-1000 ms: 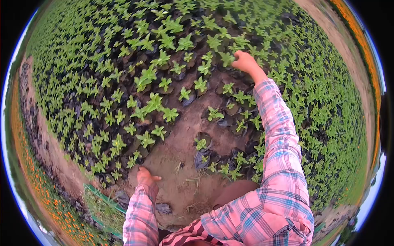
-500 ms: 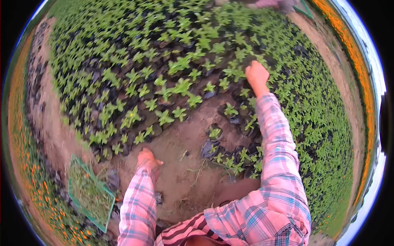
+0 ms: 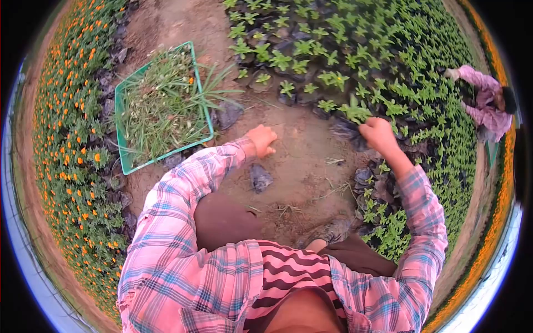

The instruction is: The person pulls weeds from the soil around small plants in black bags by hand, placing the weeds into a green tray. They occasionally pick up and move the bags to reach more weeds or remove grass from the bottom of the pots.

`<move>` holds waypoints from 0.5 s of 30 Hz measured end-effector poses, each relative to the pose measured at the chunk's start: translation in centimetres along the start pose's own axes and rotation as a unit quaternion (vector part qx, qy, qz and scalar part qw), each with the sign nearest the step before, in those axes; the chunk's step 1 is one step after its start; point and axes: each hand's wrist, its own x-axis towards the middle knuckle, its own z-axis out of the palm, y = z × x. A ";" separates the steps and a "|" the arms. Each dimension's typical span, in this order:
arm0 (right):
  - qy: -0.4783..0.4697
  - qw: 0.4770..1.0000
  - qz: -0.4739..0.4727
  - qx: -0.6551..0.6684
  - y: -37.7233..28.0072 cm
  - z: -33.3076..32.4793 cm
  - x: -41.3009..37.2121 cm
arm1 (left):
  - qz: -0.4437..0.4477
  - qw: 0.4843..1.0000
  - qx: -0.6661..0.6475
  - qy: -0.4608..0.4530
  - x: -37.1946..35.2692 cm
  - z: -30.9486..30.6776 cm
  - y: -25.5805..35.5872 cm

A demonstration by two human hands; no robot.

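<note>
My right hand [image 3: 378, 133] is closed at the near edge of the seedlings, beside a leafy green seedling [image 3: 355, 111] and a black plastic grow bag [image 3: 345, 130]. Whatever lies within its fingers is hidden. Over the bare soil, my left hand [image 3: 262, 140] has loosely bent fingers with the thumb apart, and nothing shows in it. To its left stands a green crate [image 3: 120, 119] filled with pulled grass and weeds [image 3: 161, 105]. A crumpled black bag [image 3: 260, 177] lies on the soil just below the left hand.
Rows of bagged seedlings [image 3: 388, 61] spread across the upper right. Orange-flowered plants [image 3: 72, 144] line the left side. Another person in a pink top [image 3: 488, 100] bends at the far right. Weed scraps [image 3: 336, 191] lie on the soil between my knees and the seedlings.
My view has swung down and to the left, bringing the crate closer. My right hand has drawn back from deep among the seedlings to their near edge. My left hand now appears nearer the crate.
</note>
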 end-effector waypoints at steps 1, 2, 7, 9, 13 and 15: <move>-0.030 0.999 -0.006 0.030 -3.0 0.9 -0.2 | -0.046 0.995 -0.010 0.093 -0.8 0.2 -0.7; -0.035 0.996 -0.011 0.077 -5.2 2.4 -0.1 | -0.091 0.978 -0.022 0.186 -1.5 0.4 -1.3; -0.004 0.998 -0.014 0.055 -11.9 9.0 2.3 | -0.136 0.902 0.053 0.405 -0.9 -0.4 -3.8; 0.042 0.997 -0.058 0.004 -12.8 11.1 3.1 | -0.175 0.933 0.067 0.307 -1.0 -1.5 -4.3; 0.065 0.997 -0.014 -0.028 -16.1 12.9 3.4 | -0.170 0.964 0.043 0.199 -6.3 0.2 -0.1; 0.070 0.997 -0.015 0.015 -16.2 13.9 4.1 | -0.068 0.983 -0.033 0.164 -7.5 3.4 2.5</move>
